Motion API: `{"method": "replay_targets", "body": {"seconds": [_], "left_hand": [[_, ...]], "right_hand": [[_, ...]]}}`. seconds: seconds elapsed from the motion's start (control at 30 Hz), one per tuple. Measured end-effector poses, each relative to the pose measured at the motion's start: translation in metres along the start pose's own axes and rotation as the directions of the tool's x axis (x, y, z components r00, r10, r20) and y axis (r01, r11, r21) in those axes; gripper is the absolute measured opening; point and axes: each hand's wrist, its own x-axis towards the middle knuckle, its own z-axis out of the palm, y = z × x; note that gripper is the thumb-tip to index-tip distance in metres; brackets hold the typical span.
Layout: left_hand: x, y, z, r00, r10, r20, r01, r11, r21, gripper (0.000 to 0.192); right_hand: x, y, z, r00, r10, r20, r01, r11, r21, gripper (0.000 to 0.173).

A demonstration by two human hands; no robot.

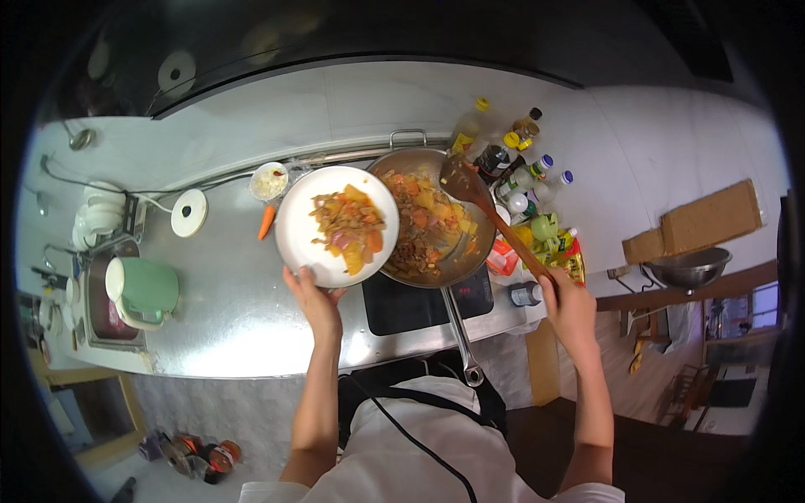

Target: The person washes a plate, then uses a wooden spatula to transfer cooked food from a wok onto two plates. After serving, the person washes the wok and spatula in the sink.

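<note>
My left hand [314, 302] grips the near rim of a white plate [295, 232], thumb on top. A heap of stir-fried meat and vegetables [349, 226] lies on it. The plate overlaps the left rim of a steel frying pan [402, 280], which holds more of the stir-fry [421, 220]. In my right hand [569, 302] is the handle of a wooden spatula [462, 179]; its broad blade hangs over the pan's far right side. Beneath the pan is a black induction cooktop [409, 308]. The pan's steel handle [462, 339] points towards me.
Left of the plate are a carrot [266, 222] and a small bowl [269, 181] of chopped white pieces. A green kettle [148, 289] stands by the sink [104, 327]. Sauce bottles [497, 160] and seasoning packets [553, 245] crowd the pan's right. A dark bottle [525, 293] sits near my right hand.
</note>
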Motion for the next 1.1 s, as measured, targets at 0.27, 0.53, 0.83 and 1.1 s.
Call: {"method": "replay_targets", "body": {"seconds": [0.27,0.53,0.83,1.1], "left_hand": [[-0.006,0.036,-0.045,0.991,0.08,-0.103,-0.083,0.996,-0.021,0.073],[-0.014,0.048,-0.068,0.985,0.091,-0.144,-0.096,0.995,-0.033,0.067],[-0.019,0.044,-0.071,0.988,0.064,-0.141,-0.075,0.995,-0.07,0.056],[-0.019,0.052,-0.069,0.992,0.074,-0.099,-0.076,0.997,-0.012,0.066]], "right_hand": [[-0.013,-0.023,0.074,0.982,-0.157,0.101,0.168,0.979,-0.113,0.019],[0.036,-0.003,-0.053,0.94,-0.048,0.339,0.118,0.975,-0.189,0.024],[0.058,0.035,-0.027,0.47,0.165,0.867,-0.607,0.773,0.182,0.033],[-0.017,-0.018,0.118,0.665,0.08,0.743,-0.73,0.279,0.624,0.037]]}}
